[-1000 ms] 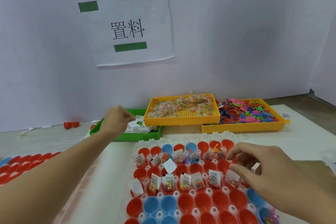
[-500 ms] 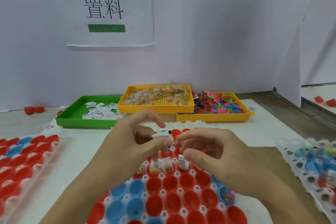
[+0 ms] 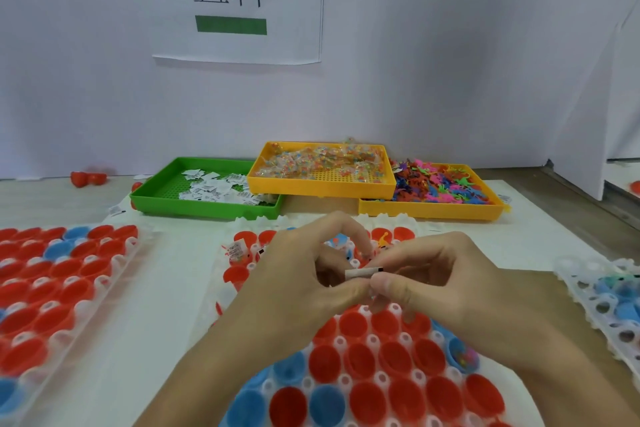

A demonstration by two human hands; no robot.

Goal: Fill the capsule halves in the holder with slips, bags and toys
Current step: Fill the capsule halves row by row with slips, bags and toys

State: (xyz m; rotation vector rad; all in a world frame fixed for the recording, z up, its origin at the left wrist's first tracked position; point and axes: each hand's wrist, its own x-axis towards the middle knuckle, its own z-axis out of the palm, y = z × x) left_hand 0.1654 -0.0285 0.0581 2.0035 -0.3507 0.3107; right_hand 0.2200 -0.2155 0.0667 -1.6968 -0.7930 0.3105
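- Since half a second ago your two hands have sunk nearer the white plastic holder [image 3: 346, 354] of red and blue capsule halves, and the small white folded paper slip [image 3: 363, 272] now lies level between them instead of raised above your left thumb.
- That slip sits just over the middle rows of the holder, pinched at both ends: your left hand [image 3: 304, 274] has its grip clamped on the left end, your right hand [image 3: 436, 284] on the right end with the black mark.
- Judge it feather-light, limp and easily creased; it probably clings to its neighbours, so hold it by the edges, lightly, and peel it free with your fingertips.
- The open red halves just below your hands look like the likely targets; the rows beyond already hold slips and bags.
- Further back on the bench stand the green plastic tray of slips [image 3: 162, 201], the yellow tray of clear bead bags [image 3: 322, 189] and the yellow tray of coloured rubbery toys [image 3: 429, 211].
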